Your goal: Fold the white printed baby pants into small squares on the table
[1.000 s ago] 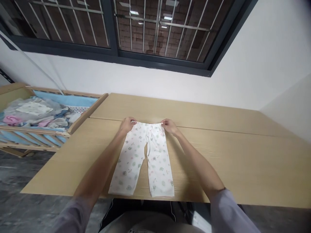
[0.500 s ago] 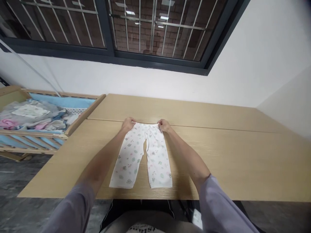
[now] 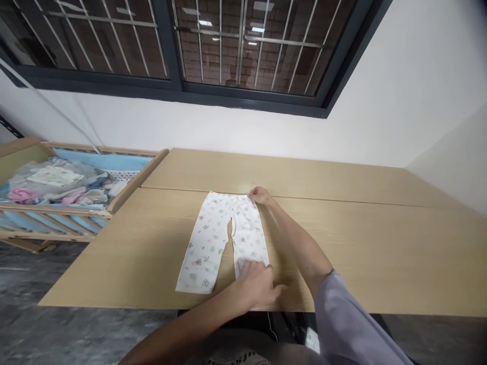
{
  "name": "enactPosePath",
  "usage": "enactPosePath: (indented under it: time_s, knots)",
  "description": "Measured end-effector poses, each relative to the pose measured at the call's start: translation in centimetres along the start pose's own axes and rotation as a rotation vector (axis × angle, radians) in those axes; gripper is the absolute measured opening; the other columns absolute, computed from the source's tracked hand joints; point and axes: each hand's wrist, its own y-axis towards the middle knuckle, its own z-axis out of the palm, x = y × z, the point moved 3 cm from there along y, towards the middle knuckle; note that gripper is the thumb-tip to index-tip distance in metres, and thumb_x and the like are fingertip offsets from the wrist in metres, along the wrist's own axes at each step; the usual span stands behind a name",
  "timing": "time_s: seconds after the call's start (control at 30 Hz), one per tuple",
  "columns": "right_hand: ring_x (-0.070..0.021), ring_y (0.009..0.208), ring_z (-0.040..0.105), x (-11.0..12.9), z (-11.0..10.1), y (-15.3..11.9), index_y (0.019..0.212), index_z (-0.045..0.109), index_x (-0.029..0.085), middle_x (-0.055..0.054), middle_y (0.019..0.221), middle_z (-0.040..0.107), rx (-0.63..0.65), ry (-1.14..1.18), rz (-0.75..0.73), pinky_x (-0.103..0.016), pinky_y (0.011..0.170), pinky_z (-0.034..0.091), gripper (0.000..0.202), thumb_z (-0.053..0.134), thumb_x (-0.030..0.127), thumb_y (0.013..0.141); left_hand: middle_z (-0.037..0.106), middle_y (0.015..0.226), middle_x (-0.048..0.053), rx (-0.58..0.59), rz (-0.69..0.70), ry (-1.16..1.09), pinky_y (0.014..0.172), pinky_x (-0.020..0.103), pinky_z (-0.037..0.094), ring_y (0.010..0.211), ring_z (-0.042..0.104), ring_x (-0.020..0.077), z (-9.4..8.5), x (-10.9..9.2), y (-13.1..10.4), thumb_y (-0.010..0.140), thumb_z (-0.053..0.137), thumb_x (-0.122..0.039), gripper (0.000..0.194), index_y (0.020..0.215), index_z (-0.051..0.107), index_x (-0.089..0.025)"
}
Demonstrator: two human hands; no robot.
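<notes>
White trousers with a small print lie flat on the wooden table, waistband toward the wall and leg ends near the front edge. My right hand pinches the right corner of the waistband. Reaching across my body, my left hand is over the lower end of the right trouser leg and covers part of it. Motion smears its fingers, and whether they grip the cloth is not clear. The left corner of the waistband lies free on the table.
A wooden crib with blue lining stands at the left, holding a heap of clothes and a plastic bag. Behind the table is a white wall with a dark-framed, barred window.
My left hand has let go of the left waistband corner and moved down and right to the right leg's end. My right hand still holds its corner.
</notes>
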Motion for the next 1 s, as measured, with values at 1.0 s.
enactPosePath:
  time_s: [1.0]
  knots:
    - [-0.0164, 0.068, 0.061, 16.4, 5.1, -2.7, 0.086, 0.064, 0.018, -0.005, 0.082, 0.069, 0.022, 0.043, -0.116, -0.026, 0.060, 0.043, 0.008, 0.064, 0.019, 0.077, 0.054, 0.055, 0.000, -0.331, -0.440, -0.591, 0.057, 0.029, 0.034, 0.056, 0.050, 0.0154, -5.9, 10.4, -14.8, 0.090, 0.043, -0.055, 0.046, 0.058, 0.047, -0.022]
